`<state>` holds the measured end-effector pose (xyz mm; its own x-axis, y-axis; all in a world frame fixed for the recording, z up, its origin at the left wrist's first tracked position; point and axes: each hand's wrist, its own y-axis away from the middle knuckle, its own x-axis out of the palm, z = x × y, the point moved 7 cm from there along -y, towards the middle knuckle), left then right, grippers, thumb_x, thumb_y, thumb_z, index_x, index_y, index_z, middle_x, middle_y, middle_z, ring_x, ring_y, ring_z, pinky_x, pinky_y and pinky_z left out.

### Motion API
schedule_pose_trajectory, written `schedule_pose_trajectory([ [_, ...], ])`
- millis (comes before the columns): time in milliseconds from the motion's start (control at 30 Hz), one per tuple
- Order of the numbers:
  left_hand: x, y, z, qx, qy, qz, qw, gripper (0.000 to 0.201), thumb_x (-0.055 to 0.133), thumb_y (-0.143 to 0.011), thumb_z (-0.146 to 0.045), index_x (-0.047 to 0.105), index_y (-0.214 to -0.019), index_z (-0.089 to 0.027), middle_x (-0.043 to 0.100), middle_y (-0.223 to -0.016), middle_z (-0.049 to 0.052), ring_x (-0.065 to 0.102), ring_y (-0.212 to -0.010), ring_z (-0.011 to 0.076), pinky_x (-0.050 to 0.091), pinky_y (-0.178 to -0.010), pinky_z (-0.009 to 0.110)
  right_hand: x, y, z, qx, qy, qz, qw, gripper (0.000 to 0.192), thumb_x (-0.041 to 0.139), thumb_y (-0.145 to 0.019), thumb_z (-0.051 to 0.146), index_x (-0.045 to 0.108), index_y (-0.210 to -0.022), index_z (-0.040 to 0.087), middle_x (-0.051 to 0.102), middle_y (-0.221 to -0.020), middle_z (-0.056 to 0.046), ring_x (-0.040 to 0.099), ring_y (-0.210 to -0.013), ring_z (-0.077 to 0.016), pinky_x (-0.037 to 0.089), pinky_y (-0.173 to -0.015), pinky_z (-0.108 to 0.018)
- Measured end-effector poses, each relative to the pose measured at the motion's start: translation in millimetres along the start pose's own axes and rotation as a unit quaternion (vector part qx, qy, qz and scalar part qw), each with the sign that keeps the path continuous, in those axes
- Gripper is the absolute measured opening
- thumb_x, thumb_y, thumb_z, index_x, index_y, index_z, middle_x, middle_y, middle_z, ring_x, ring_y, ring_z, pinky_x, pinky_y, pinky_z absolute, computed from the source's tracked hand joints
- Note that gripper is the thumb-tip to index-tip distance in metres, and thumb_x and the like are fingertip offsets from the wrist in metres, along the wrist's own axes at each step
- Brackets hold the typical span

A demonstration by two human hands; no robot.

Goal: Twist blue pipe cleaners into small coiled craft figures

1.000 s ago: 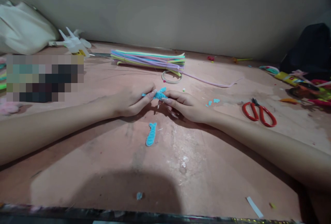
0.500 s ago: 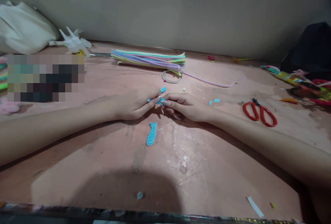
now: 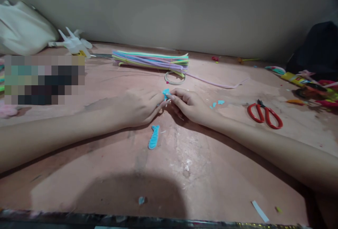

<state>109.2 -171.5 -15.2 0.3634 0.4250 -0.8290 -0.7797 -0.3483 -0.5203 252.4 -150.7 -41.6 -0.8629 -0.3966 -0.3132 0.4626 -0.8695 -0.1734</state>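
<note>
Your left hand point(image 3: 137, 107) and right hand point(image 3: 191, 105) have fingers pinched together on a blue pipe-cleaner piece point(image 3: 166, 93). Finished blue piece point(image 3: 154, 137) lies just below; red scissors point(image 3: 264, 115) right, pipe-cleaner bundle point(image 3: 151, 61) behind on the counter point(image 3: 105, 158).

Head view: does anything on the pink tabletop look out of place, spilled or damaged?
Small turquoise scraps lie scattered right of the hands, one more near the front edge. A lilac pipe cleaner trails loose from the bundle. A dried, glossy stain marks the tabletop. Nothing looks broken.

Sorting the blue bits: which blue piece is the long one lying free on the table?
The long blue piece, just nearer the camera than both hands; the small blue scraps are tiny, and another blue piece sits between the fingertips.
</note>
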Motion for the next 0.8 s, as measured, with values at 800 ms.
schedule_pose_trajectory([
  [800,-2.7,-16,24,-0.091,0.304,0.061,0.946,0.038,0.041,-0.115,-0.038,0.056,-0.083,-0.022,0.063,-0.074,0.001,0.059,-0.066,0.0163,0.048,-0.064,0.030,17,2,-17,0.042,-0.282,0.076,0.955,0.028,0.083,-0.097,0.043,0.074,-0.107,0.018,0.075,-0.088,-0.001,0.067,-0.072,-0.0103,0.057,-0.068,-0.023],
])
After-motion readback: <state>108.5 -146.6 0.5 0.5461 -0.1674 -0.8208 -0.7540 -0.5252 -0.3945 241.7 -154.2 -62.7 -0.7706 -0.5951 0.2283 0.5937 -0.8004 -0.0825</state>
